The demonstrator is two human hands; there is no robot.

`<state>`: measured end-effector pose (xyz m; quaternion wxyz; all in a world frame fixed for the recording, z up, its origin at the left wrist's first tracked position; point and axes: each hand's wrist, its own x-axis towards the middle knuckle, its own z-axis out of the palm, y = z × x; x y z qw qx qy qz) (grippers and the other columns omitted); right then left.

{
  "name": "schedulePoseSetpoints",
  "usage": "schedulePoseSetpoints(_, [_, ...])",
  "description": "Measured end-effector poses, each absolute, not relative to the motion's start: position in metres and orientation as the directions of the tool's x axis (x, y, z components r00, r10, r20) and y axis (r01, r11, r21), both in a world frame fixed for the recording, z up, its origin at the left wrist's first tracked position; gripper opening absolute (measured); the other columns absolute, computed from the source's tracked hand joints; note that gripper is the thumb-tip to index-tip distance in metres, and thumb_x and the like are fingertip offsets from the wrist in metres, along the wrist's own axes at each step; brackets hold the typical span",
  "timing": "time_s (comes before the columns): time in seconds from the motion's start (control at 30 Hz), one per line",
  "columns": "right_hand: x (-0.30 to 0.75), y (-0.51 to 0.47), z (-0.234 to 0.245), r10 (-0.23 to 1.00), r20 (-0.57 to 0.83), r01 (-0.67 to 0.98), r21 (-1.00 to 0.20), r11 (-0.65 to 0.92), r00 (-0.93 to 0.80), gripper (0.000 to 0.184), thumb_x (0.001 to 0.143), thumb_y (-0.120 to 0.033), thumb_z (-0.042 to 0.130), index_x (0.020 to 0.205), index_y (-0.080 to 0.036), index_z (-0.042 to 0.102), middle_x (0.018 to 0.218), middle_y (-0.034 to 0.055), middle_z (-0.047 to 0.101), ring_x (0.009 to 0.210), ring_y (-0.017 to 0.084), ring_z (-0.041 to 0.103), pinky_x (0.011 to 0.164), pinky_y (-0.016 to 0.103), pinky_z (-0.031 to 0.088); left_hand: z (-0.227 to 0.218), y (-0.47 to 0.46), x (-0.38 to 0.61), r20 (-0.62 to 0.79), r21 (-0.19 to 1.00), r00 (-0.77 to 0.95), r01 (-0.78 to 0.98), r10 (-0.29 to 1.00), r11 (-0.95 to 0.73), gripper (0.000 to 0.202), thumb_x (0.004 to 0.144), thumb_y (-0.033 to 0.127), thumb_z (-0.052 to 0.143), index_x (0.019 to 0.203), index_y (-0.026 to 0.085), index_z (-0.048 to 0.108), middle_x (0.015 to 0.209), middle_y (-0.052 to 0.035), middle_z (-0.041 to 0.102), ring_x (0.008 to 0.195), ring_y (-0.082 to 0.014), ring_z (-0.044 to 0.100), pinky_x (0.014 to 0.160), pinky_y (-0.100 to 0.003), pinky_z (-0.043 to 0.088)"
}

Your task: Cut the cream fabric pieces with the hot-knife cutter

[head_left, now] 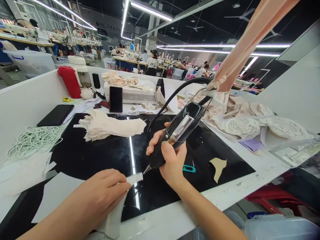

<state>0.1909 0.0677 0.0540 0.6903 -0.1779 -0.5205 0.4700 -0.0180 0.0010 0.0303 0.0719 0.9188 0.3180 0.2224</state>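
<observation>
My right hand (172, 156) is wrapped round a black corded handheld power tool (182, 125) with a silver plate on its body. Its thin pointed metal tip (147, 169) is at the end of a pale fabric strip (136, 178); contact is uncertain. My left hand (102, 190), fingers pressed together, holds that strip down on the glossy black board (165, 196). The pale piece runs out below the hand too, partly hidden. A larger white sheet (58, 190) lies under my left forearm. Peach cloth (240, 50) is tied to the tool's wire loop from above.
Stacked cream fabric pieces (112, 125) lie behind my hands. A teal clip-like tool (189, 168) and a beige scrap (218, 168) are to the right, before lace cups (242, 127). Phone (116, 99), dark tablet (55, 115), cord coils (35, 141) and red cup (70, 81) stand around. People sew beyond.
</observation>
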Motion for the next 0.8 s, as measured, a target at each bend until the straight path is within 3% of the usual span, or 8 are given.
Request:
schedulePoseSetpoints(0.17, [0.19, 0.06, 0.05, 0.826, 0.563, -0.502, -0.722, 0.477, -0.024, 0.032, 0.093, -0.037, 0.076, 0.117, -0.03, 0.055, 0.083, -0.0063, 0.065, 0.061, 0.009, 0.061, 0.058, 0.025, 0.051, 0.021, 0.021, 0.005, 0.393, 0.195, 0.684, 0.591, 0.615, -0.782, 0.025, 0.104, 0.007, 0.048, 0.103, 0.019, 0.07, 0.09, -0.0024, 0.069, 0.081, -0.0195, 0.065, 0.076, -0.034, 0.055])
schedulePoseSetpoints(0.4, [0.187, 0.058, 0.043, 0.833, 0.553, -0.527, -0.715, 0.46, -0.024, 0.034, 0.092, -0.036, 0.078, 0.115, -0.031, 0.054, 0.085, -0.0061, 0.065, 0.062, 0.008, 0.061, 0.057, 0.022, 0.053, 0.01, 0.022, 0.014, 0.328, 0.215, 0.637, 0.669, 0.698, -0.712, 0.013, 0.099, 0.011, 0.063, 0.105, 0.019, 0.071, 0.095, -0.0034, 0.069, 0.083, -0.0225, 0.065, 0.075, -0.038, 0.055])
schedulePoseSetpoints(0.6, [0.188, 0.057, 0.043, 0.824, 0.567, -0.514, -0.714, 0.475, -0.026, 0.037, 0.091, -0.036, 0.078, 0.118, -0.031, 0.053, 0.085, -0.0059, 0.065, 0.061, 0.008, 0.061, 0.056, 0.022, 0.054, 0.002, 0.021, 0.011, 0.418, 0.252, 0.604, 0.64, 0.678, -0.726, 0.027, 0.109, 0.017, 0.045, 0.101, 0.019, 0.071, 0.093, -0.0036, 0.068, 0.082, -0.0209, 0.063, 0.073, -0.036, 0.053])
schedulePoseSetpoints(0.8, [0.188, 0.058, 0.043, 0.828, 0.561, -0.515, -0.714, 0.474, -0.016, 0.04, 0.091, -0.037, 0.079, 0.121, -0.032, 0.054, 0.087, -0.0058, 0.065, 0.062, 0.008, 0.062, 0.058, 0.023, 0.055, 0.0, 0.021, 0.012, 0.464, 0.256, 0.591, 0.624, 0.66, -0.738, 0.032, 0.112, 0.021, 0.041, 0.099, 0.019, 0.07, 0.091, -0.0024, 0.068, 0.081, -0.0194, 0.062, 0.073, -0.034, 0.05])
